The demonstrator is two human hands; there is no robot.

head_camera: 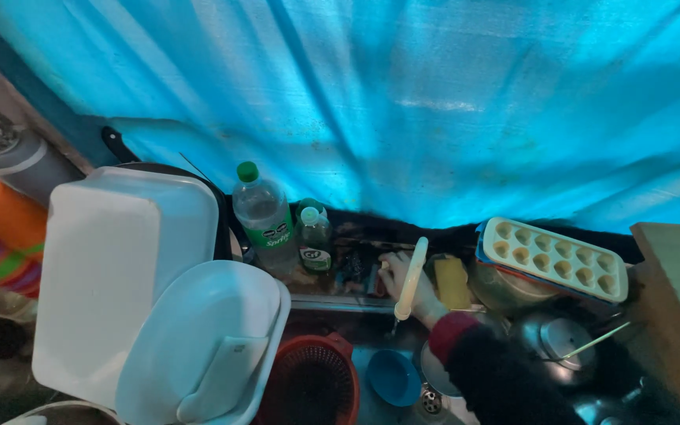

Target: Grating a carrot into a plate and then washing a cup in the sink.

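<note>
My right hand (403, 277) reaches from a dark sleeve with a red cuff (452, 330) to the ledge behind the sink. Its fingers rest by a dark object (353, 267) on that ledge. A pale, slim faucet spout (412, 277) crosses in front of the hand, so the grip is hidden. A yellow sponge (452, 282) lies just right of the hand. A small dish soap bottle (314, 238) and a clear bottle with a green cap (263, 216) stand to its left. My left hand is out of view.
Two upturned white tubs (120, 267) (206, 338) fill the left. In the sink sit a red colander (312, 386), a blue bowl (393, 376) and a steel pot lid (560, 338). A pale ice cube tray (554, 258) rests at right beside a wooden board (678, 315). A blue curtain (403, 102) hangs behind.
</note>
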